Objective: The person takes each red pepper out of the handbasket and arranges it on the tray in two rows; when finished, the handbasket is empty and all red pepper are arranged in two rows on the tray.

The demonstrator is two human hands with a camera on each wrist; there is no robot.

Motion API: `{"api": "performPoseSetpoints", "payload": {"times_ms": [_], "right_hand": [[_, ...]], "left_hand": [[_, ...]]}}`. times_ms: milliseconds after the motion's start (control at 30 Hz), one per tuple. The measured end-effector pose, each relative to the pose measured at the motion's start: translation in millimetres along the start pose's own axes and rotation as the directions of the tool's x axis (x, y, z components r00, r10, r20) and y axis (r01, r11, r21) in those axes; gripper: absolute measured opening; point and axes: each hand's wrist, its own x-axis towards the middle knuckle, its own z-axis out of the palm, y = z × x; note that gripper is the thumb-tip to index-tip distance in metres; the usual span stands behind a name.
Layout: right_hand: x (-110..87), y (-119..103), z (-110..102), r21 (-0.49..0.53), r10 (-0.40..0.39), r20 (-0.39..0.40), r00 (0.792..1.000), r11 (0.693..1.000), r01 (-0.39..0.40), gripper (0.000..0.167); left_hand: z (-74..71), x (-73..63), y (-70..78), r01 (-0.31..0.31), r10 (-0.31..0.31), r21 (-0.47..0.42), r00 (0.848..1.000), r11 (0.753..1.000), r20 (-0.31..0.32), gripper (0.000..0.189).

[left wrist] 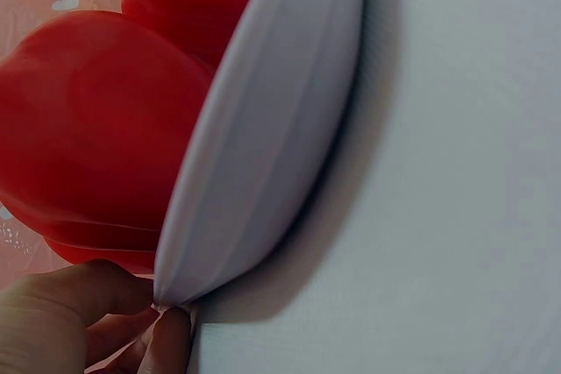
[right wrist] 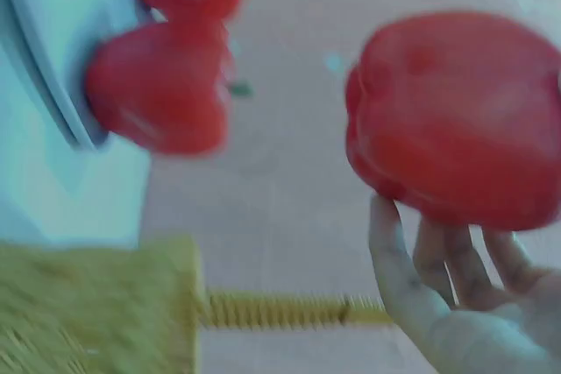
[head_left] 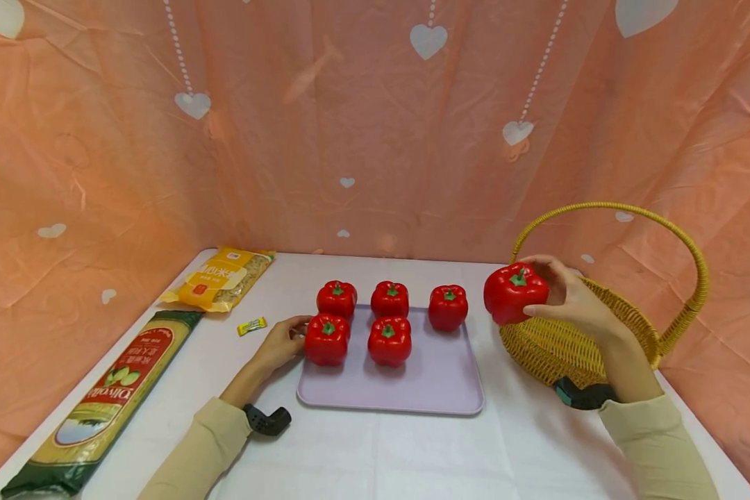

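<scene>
My right hand holds a red bell pepper with a green stem, raised beside the yellow woven basket. In the right wrist view, thumb and fingers spread around that pepper. Several more red bell peppers stand upright on a pale lilac tray, in a back row and a front row. At the tray's left side, my left hand pinches the rim, next to the front-left pepper. The left wrist view has its fingertips right at the tray's edge.
The basket's tall arched handle rises at the right of the white table. On the left lie a yellow grain bag, a long green pasta packet and a small yellow wrapped candy. A pink curtain with hearts hangs behind.
</scene>
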Motion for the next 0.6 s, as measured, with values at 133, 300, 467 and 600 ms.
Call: {"api": "performPoseSetpoints", "payload": {"times_ms": [133,300,467,600], "right_hand": [[2.6,4.7,22.5,-0.074,0.064,-0.042,0.997,0.995,-0.067,0.067],[5.1,19.4,47.6,-0.134,0.149,-0.069,0.986,0.978,-0.157,0.072],[8.4,35.2,68.1,-0.191,0.168,-0.091,0.982,0.964,-0.183,0.072],[10.5,42.8,80.2,-0.257,0.199,-0.129,0.972,0.939,-0.226,0.072]], "left_hand": [[-0.3,-0.6,2.1,-0.003,0.003,-0.001,1.0,1.0,-0.003,0.045],[-0.7,-1.1,2.8,-0.011,0.011,0.003,1.0,1.0,-0.002,0.045],[-0.3,-0.7,0.6,-0.021,0.021,0.004,1.0,1.0,0.0,0.045],[0.4,0.8,-1.1,-0.035,0.035,0.002,0.999,0.999,-0.003,0.045]]}}
